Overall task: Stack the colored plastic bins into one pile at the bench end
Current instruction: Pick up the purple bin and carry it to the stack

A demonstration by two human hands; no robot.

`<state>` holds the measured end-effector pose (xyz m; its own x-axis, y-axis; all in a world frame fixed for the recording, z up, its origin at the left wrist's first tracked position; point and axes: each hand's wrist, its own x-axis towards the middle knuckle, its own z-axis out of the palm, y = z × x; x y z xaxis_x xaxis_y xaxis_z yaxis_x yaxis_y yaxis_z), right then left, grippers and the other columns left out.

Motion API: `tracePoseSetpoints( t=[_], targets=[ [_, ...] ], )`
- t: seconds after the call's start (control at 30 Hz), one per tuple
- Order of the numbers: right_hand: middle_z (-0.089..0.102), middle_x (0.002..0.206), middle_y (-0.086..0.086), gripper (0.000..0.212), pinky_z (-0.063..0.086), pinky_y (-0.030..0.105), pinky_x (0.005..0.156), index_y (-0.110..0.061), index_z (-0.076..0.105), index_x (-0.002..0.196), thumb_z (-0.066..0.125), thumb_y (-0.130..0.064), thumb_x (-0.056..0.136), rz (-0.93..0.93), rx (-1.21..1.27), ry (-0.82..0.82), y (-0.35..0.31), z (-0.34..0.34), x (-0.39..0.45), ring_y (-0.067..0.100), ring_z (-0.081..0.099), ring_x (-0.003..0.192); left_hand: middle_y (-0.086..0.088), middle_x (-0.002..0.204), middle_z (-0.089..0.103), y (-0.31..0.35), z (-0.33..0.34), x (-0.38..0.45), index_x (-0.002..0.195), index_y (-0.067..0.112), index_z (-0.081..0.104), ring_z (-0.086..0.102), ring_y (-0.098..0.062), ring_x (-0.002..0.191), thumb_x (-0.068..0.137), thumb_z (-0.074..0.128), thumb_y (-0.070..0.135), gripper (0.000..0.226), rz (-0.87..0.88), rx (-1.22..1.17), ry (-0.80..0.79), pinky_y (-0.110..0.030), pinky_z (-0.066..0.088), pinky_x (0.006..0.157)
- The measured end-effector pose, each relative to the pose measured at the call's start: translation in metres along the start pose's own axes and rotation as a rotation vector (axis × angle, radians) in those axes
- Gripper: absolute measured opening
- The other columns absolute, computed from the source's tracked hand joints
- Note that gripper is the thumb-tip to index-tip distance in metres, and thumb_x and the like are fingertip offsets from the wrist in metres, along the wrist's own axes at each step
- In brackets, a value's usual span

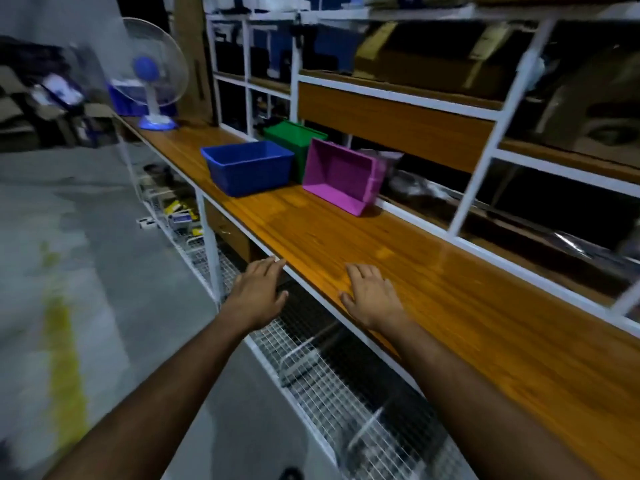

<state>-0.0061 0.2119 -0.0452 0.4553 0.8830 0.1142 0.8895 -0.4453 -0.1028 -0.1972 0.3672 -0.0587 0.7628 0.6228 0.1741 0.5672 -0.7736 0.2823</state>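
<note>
long wooden counter (346,244), orange-brown planks, white metal frame, runs from near right to far left. blue bin (247,168) upright on counter, open side up. green bin (294,138) behind it, close to back rail. pink bin (343,176) just right of blue one, tipped on side, opening toward camera. white-and-blue fan (152,74) stands at far end. right hand (372,296) flat on counter near front edge; left hand (259,292) at edge, fingers (273,265) straight.
</note>
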Motion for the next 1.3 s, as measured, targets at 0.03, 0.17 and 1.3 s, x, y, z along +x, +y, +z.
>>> tracePoseSetpoints(
  t=[0.03, 0.17, 1.3],
  targets=[
    [0.029, 0.156, 0.004, 0.066, 0.034, 0.049, 0.11, -0.021, 0.021, 0.152, 0.041, -0.049, 0.095, -0.006, 0.005, -0.004, -0.007, 0.008, 0.027, 0.023, 0.027, 0.141, -0.002, 0.16, 0.021, -0.017, 0.0, 0.019, 0.152, 0.027, 0.018, 0.018, -0.024, 0.146, 0.093, 0.048, 0.045, 0.069, -0.009, 0.009, 0.0, -0.054, 0.026, 0.113],
    [0.031, 0.155, 0.003, 0.068, 0.036, 0.048, 0.108, -0.021, 0.02, 0.152, 0.041, -0.05, 0.095, -0.009, 0.035, 0.011, -0.024, 0.031, 0.13, 0.022, 0.028, 0.141, -0.002, 0.159, 0.021, -0.079, -0.004, 0.097, 0.152, 0.028, 0.017, 0.017, -0.023, 0.146, 0.091, 0.049, 0.046, 0.071, -0.015, 0.075, -0.031, -0.053, 0.027, 0.113],
    [0.04, 0.148, 0.004, 0.061, 0.04, 0.042, 0.106, -0.023, 0.027, 0.148, 0.049, -0.037, 0.092, 0.687, -0.053, 0.229, -0.045, 0.001, 0.445, 0.024, 0.036, 0.135, -0.014, 0.081, 0.058, -0.047, 0.021, 0.676, 0.107, 0.008, 0.056, 0.058, -0.024, 0.068, 0.095, 0.057, 0.018, 0.016, -0.167, -1.404, -0.69, -0.035, 0.055, 0.066]
  ],
)
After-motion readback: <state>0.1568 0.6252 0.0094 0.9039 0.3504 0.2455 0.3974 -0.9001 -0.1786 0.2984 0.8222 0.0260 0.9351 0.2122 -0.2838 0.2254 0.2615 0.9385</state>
